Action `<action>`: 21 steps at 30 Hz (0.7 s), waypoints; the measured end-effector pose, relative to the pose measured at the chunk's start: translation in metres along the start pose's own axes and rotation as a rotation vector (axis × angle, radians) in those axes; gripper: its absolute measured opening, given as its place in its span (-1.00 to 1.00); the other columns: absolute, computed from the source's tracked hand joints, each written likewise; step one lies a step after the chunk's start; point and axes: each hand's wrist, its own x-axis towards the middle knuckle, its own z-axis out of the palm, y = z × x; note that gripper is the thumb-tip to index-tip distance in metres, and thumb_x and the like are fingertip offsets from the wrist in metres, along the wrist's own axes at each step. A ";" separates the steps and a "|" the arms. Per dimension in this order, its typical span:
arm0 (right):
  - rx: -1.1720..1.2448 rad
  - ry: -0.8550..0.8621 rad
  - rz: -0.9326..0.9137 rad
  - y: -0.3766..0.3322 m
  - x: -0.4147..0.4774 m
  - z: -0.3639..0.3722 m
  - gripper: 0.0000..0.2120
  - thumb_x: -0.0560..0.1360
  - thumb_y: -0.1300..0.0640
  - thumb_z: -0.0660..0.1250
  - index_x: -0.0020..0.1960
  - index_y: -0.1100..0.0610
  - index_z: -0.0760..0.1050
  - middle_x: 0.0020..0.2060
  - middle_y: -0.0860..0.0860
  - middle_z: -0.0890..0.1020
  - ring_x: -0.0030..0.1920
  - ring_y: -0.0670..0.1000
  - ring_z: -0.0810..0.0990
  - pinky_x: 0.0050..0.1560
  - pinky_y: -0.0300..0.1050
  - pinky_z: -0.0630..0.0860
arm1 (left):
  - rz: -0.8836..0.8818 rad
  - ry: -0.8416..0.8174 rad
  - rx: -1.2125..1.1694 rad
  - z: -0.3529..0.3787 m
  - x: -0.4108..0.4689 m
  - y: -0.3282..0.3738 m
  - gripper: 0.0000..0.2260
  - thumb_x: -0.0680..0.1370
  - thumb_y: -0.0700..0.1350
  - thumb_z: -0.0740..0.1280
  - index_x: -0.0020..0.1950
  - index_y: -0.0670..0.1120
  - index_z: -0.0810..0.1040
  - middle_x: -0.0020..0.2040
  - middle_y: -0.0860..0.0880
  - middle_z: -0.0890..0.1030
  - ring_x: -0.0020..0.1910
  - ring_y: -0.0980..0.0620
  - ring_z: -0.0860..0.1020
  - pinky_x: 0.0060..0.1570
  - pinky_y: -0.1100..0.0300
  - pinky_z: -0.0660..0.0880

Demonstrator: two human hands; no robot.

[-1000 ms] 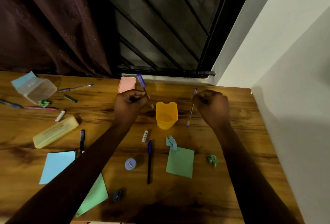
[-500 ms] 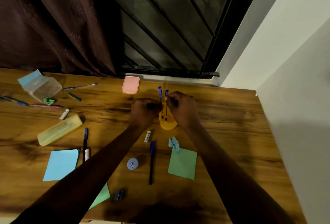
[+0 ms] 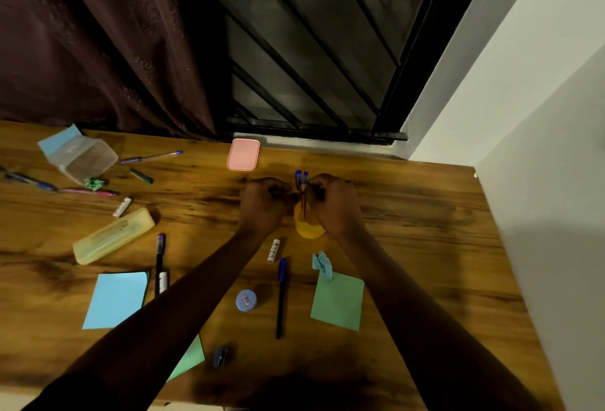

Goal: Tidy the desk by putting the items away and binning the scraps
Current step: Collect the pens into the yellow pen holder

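On the wood-grain tabletop (image 3: 425,247), nearest is a small dark sharpener (image 3: 220,357), then a round blue disc (image 3: 246,300) whose label is too small to read, left of a green paper square (image 3: 338,304). Farther on, the left hand (image 3: 265,204) and right hand (image 3: 334,204) meet, fingers curled, pinching two blue-capped pens (image 3: 302,178) upright in the yellow plastic cup (image 3: 307,230). A rounded pink lid (image 3: 243,154) lies beyond.

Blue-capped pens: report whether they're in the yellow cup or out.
In: the pens stand upright, lower ends inside the yellow cup, caps above, gripped by left hand and right hand.
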 end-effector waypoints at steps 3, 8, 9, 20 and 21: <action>0.022 0.032 -0.011 -0.001 -0.004 -0.005 -0.82 0.59 0.03 0.38 0.09 0.09 0.67 -0.13 -0.02 0.74 -0.25 -0.11 0.66 -0.22 -0.10 0.63 | 0.018 0.007 -0.017 -0.009 -0.003 0.000 -0.82 0.41 -0.28 0.57 -0.11 -0.03 0.68 -0.14 0.00 0.73 -0.19 0.08 0.71 -0.12 0.06 0.69; 0.073 0.093 -0.039 -0.017 -0.024 -0.006 -0.85 0.61 0.00 0.36 0.01 0.04 0.65 -0.22 -0.09 0.70 -0.31 -0.17 0.62 -0.31 -0.26 0.53 | 0.078 0.014 0.083 -0.036 -0.012 -0.013 -0.85 0.46 -0.23 0.53 -0.07 -0.01 0.68 -0.12 0.03 0.72 -0.14 0.07 0.70 -0.06 0.04 0.66; 0.060 0.091 -0.046 -0.021 -0.031 -0.003 -0.83 0.61 -0.02 0.36 0.00 0.04 0.65 -0.22 -0.10 0.70 -0.31 -0.17 0.61 -0.29 -0.30 0.51 | 0.081 0.015 0.099 -0.041 -0.014 -0.018 -0.87 0.47 -0.22 0.53 -0.06 -0.02 0.68 -0.12 0.02 0.72 -0.14 0.05 0.70 -0.06 -0.01 0.67; -0.252 -0.409 0.190 -0.012 -0.101 0.054 -0.65 0.40 -0.15 0.48 -0.30 -0.03 0.35 -0.32 -0.03 0.55 -0.21 0.05 0.61 -0.27 -0.16 0.35 | -0.078 0.080 0.213 -0.106 -0.051 -0.067 -0.96 0.45 -0.18 0.53 -0.16 -0.07 0.70 -0.35 0.00 0.69 -0.39 0.06 0.67 -0.29 0.12 0.60; -0.280 -0.430 0.218 -0.009 -0.104 0.058 -0.63 0.36 -0.21 0.49 -0.28 -0.02 0.36 -0.28 0.00 0.58 -0.17 0.09 0.62 -0.25 -0.14 0.37 | -0.099 0.092 0.219 -0.113 -0.054 -0.071 -0.95 0.45 -0.18 0.54 -0.15 -0.09 0.70 -0.36 0.00 0.69 -0.41 0.09 0.66 -0.33 0.18 0.56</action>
